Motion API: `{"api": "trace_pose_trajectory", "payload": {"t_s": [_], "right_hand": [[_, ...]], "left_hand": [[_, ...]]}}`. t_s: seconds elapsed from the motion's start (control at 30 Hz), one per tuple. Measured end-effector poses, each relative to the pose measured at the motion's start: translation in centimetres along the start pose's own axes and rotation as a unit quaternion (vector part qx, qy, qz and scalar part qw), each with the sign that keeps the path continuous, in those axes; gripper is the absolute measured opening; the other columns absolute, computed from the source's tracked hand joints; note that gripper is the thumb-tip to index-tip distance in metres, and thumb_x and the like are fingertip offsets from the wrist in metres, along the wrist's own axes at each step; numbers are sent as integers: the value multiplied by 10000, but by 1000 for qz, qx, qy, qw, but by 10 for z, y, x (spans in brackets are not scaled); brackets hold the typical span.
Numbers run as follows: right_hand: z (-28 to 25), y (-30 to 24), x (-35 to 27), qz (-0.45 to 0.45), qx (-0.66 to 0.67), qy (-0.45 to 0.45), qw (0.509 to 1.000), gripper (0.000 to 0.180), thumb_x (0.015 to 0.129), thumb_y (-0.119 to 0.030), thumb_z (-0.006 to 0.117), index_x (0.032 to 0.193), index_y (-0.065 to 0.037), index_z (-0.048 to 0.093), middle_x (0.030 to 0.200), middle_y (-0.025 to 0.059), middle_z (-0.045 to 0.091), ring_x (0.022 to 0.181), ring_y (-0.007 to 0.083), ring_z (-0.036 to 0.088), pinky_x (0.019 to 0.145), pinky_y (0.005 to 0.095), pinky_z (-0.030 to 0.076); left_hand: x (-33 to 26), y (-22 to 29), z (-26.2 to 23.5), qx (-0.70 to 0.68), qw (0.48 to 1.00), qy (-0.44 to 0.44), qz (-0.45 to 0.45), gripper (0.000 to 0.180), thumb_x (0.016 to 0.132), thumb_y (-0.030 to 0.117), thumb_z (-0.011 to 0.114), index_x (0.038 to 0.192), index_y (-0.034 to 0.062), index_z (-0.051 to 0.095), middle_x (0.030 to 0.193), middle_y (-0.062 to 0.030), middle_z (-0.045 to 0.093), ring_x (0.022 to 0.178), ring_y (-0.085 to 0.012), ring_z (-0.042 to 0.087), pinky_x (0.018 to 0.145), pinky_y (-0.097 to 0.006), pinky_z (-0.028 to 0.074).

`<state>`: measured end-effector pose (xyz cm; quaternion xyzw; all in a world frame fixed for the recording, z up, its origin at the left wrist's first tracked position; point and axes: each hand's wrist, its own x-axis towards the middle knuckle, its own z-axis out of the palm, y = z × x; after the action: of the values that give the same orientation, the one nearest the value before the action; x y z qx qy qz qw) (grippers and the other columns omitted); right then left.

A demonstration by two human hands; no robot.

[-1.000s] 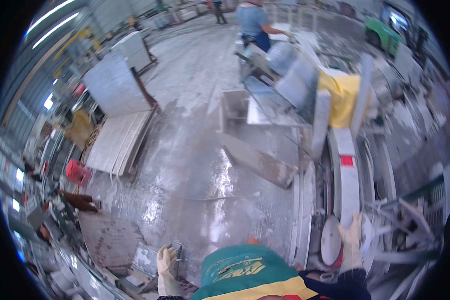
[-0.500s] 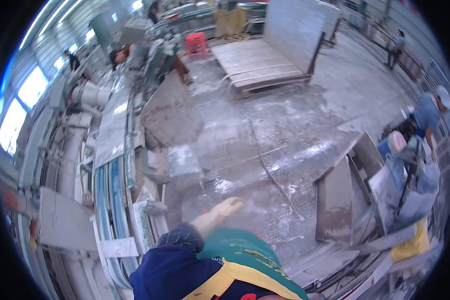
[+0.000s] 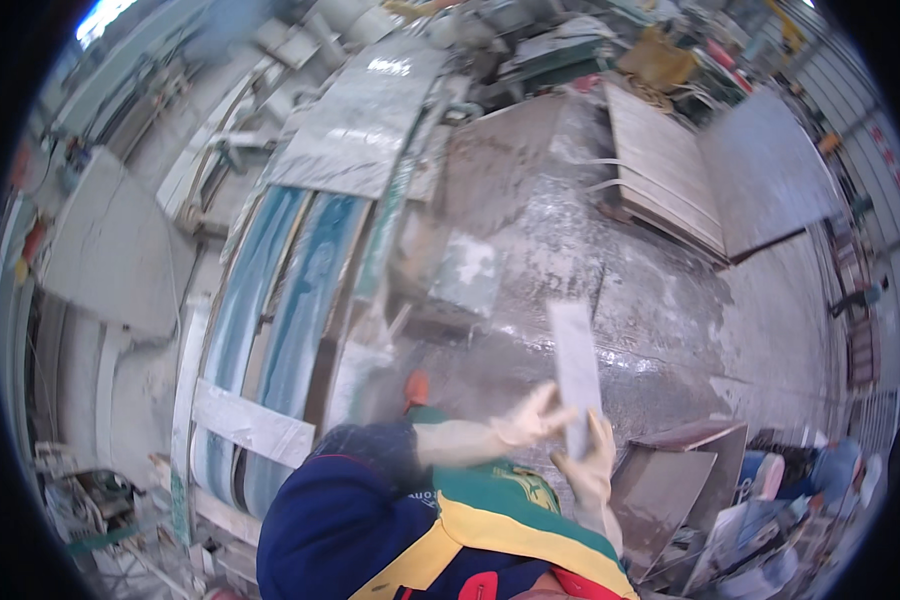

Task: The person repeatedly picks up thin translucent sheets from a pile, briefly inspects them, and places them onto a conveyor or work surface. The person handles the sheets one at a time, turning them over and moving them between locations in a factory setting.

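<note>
gripping the pale strip, not yet set down!

and grasping with the right hand, fingers wrapped round the near end, far end pointing away, out beyond the conveyor's right edge. holding the left hand right at the strip's left side, thumb and fingers parted: cannot tell whether pinching or merely brushing. counting as done, by the look: pale strip up and in hand. counting as left: any setting-down, with no support under that far end. spotting a white crosspiece laid across the conveyor's near end, plus a grey slab at the far end, both untouched.
</note>
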<state>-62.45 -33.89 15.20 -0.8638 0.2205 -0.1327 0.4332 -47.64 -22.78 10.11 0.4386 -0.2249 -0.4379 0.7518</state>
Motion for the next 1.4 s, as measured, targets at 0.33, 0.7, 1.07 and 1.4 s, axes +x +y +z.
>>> {"api": "trace_pose_trajectory", "payload": {"t_s": [0.33,0.7,1.07,1.4], "right_hand": [[200,-162,246,-334,-153,-207,907,793,762,-318,841,1460,-92,540,1534,343,394,1382,497,436,1154,531,367],[181,-146,233,-123,-62,-320,937,600,873,-155,773,1430,-58,572,1524,254,472,1412,381,459,1181,448,350],[198,-146,243,13,-23,-298,954,525,912,-130,712,1417,-56,587,1497,163,536,1420,301,465,1188,392,342],[204,-180,257,18,-31,-364,931,495,935,-193,697,1407,-75,608,1467,171,566,1400,301,486,1183,389,348]], "left_hand": [[-27,149,-274,-162,837,488,189,360,1014,23,552,1360,-54,490,1247,-141,635,1129,-232,635,960,-375,539],[-26,169,-428,-207,780,576,134,469,980,33,528,1442,34,451,1338,-148,580,1192,-286,614,938,-462,563],[-11,186,-441,-102,799,593,-14,395,1040,229,560,1306,-49,469,1186,-206,672,974,-296,712,850,-425,580],[-37,269,-443,423,716,354,-427,585,1006,551,524,1092,11,730,959,-163,766,887,-279,747,837,-400,559]]}}
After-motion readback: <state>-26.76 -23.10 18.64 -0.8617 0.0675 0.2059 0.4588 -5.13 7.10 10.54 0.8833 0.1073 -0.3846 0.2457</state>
